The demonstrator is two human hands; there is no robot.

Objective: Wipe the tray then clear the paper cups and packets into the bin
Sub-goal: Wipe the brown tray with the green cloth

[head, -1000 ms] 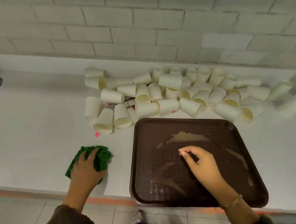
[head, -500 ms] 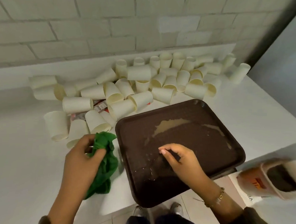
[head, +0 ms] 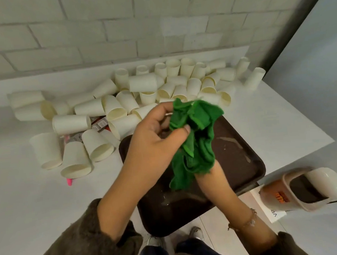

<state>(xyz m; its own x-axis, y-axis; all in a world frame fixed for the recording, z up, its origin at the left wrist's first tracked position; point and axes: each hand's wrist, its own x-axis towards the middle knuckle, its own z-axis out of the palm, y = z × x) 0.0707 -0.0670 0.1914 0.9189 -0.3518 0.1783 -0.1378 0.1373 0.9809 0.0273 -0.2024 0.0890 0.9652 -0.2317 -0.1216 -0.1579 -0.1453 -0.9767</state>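
Along the tabletop's (head: 20, 193) left half we find bare white surface running to the near edge, open room for a sweeping arm. Next, the paper cups (head: 123, 102) lie tumbled in a heap against the back edge. Packets (head: 99, 124) are wedged among them, and a pink item (head: 69, 181) lies at the heap's near side. None has been cleared.

Since a second ago the left grip (head: 152, 140) has lifted the green cloth (head: 195, 137) off the tabletop and carried it rightward. It now pinches the bunched cloth between thumb and fingers above the tray (head: 237, 158). The right grip (head: 210, 174), earlier poised over the tray's centre, now sits beneath the hanging cloth. Its fingers are covered, and we cannot tell whether they grasp anything.

We judge this a handover ahead of wiping. A pale smear and droplets remain on the tray, so that step is not yet begun.

The tray sits skewed at the tabletop's near right. One corner appears to overhang the near edge, and pressure there could tip it. Cups crowd its far rim. Beyond the right edge, lower down, the bin (head: 307, 190) stands near the tray.
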